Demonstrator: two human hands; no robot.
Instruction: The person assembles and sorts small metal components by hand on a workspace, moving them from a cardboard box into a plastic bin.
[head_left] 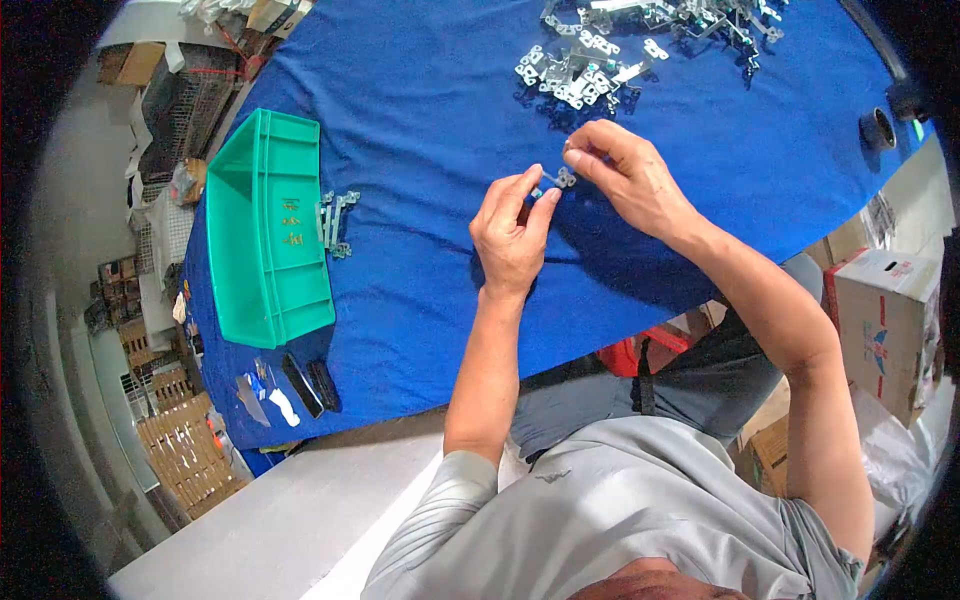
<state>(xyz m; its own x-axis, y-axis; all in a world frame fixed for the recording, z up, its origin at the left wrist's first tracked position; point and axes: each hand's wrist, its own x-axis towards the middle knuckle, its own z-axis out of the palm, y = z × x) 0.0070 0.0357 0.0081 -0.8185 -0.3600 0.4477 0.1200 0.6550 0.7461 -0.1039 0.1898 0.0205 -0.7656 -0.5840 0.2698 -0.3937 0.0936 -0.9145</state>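
My left hand (510, 235) is closed, with thumb and forefinger pinching a small shiny metal bracket (566, 178) just above the blue cloth. Part of the bracket is hidden behind the fingertips. My right hand (635, 185) is beside it on the right, thumb and forefinger pressed together a little above the bracket's end. Whatever those right fingertips hold, if anything, is too small to make out. Beyond my hands lies a loose pile of similar metal brackets (580, 78), which spreads toward the far edge.
A green plastic bin (290, 290) lies on the blue cloth (420, 120) at the left, with several metal brackets (335, 222) beside it. Dark slim items (310, 385) sit near the front left corner. A black ring (878, 130) stands far right. A carton (885, 315) is off the table's right side.
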